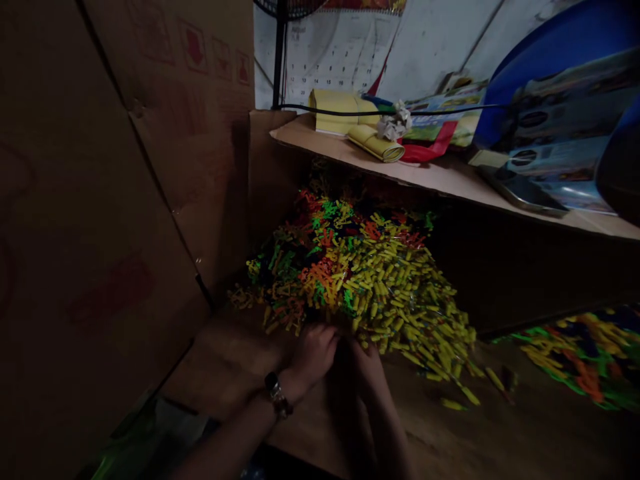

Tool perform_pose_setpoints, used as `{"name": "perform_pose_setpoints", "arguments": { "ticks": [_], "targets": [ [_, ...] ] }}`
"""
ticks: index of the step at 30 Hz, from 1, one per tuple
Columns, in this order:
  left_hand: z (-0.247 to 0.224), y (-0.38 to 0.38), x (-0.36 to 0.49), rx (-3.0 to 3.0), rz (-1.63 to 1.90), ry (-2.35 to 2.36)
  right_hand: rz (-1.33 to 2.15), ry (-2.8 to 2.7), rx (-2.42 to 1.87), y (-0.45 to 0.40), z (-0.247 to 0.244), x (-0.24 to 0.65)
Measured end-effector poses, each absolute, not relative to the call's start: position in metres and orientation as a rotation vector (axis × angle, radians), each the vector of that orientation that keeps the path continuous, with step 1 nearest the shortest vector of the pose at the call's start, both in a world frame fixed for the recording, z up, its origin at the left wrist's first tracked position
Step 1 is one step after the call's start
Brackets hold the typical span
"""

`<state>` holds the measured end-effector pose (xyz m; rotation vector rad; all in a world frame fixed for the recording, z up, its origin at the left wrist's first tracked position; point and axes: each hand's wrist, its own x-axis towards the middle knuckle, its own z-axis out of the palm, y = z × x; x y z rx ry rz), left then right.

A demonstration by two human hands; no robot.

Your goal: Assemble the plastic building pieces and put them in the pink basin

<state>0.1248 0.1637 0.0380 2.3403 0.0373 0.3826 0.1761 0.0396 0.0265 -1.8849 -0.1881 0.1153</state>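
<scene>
In the head view, the pile of slim yellow plastic pieces (405,300) lies on the tabletop (230,360), straight beyond the person's fingers and spreading off to the right. The right hand (369,363) is the nearer of the two: its fingertips meet the pile's near edge, or come just short of it; the shadow hides which. The left hand (314,353), with a wristwatch (278,395) below it, sits just beside it, closer to the jumble of orange, green and yellow plastic pieces (317,277) that borders the yellow pile on the left. A dark, narrow gap separates the hands.

The yellow pieces have no common long axis in the heap; along the right flank many slant from upper left to lower right, while one loose yellow piece (453,405) lies nearly crosswise, well apart from the right hand. The left fingers are curled and the right ones look bent, but in this dim light I cannot tell whether either set grips anything.
</scene>
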Motion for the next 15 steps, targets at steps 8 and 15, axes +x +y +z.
{"name": "perform_pose_setpoints", "arguments": {
  "ticks": [8, 15],
  "targets": [
    [0.046, 0.2, 0.121, 2.292, 0.34, -0.049, 0.168, -0.592, -2.079, 0.04, 0.035, 0.174],
    [0.043, 0.248, 0.147, 2.833, 0.575, 0.054, -0.039, -0.265, -2.44, 0.094, 0.028, 0.194]
  ]
}}
